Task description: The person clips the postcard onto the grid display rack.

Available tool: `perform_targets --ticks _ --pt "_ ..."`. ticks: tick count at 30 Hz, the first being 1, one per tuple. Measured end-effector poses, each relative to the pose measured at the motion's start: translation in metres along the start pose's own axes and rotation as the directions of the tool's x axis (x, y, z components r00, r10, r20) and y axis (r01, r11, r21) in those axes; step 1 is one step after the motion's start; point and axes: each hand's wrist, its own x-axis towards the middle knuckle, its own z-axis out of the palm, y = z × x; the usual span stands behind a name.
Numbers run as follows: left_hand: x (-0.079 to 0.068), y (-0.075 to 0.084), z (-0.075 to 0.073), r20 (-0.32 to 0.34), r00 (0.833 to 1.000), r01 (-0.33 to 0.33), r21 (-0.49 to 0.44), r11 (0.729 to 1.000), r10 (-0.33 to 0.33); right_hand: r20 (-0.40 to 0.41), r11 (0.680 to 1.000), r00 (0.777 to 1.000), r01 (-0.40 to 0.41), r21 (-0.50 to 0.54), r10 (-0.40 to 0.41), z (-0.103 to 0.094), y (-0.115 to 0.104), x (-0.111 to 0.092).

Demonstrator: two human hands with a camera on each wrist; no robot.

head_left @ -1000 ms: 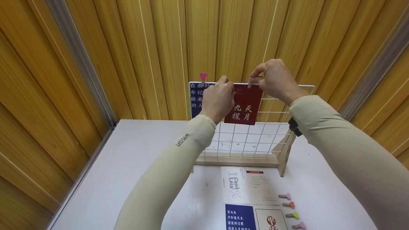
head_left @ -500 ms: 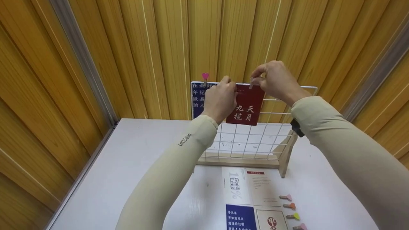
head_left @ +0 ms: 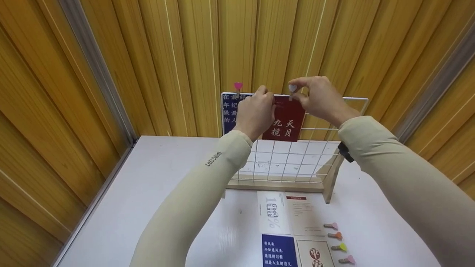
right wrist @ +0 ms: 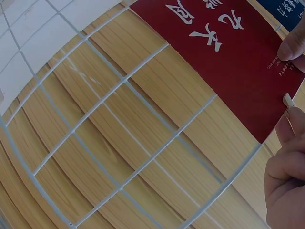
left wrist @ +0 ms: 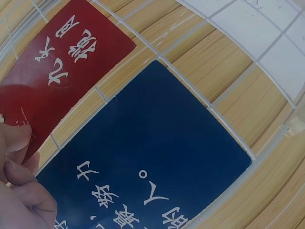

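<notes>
A red card with white characters hangs against the top of a white wire grid rack. My left hand pinches the card's upper left corner at the top wire; in the left wrist view its thumb lies on the card face. My right hand pinches a small wooden clothespin with a white heart, which bites the card's top edge at the rack's top wire. Left of it hangs a blue card with white characters, under a clothespin with a pink heart; my left hand partly hides this card in the head view.
The rack stands on a wooden base on a white table. In front lie a "Good Luck" card, a cream card, a blue card and a framed-print card. Several heart clothespins lie to their right. Yellow slatted walls surround the table.
My right fingers have shifted on the clothespin, so its white heart now shows between finger and thumb. My left hand has kept its hold on the red card.
</notes>
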Motion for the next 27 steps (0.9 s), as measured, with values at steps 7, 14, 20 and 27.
perform_targets --ticks 7,14,20,27 --pt "-0.001 -0.004 -0.001 0.022 1.000 -0.002 -0.017 1.000 0.003 -0.004 1.000 1.000 0.002 -0.003 -0.002 0.005 0.003 -0.002" --pt "-0.003 -0.004 -0.002 0.017 0.999 -0.027 -0.026 0.999 0.028 -0.029 1.000 1.000 0.000 0.019 0.000 0.006 0.010 -0.012" --pt "-0.006 -0.009 -0.005 0.008 0.999 -0.040 -0.039 0.998 0.041 -0.017 0.998 0.999 -0.039 0.040 0.040 0.002 0.014 -0.019" --pt "-0.009 -0.015 -0.011 -0.045 0.997 -0.061 -0.095 0.994 0.057 -0.048 0.999 0.998 -0.035 0.023 0.036 -0.003 0.014 -0.026"
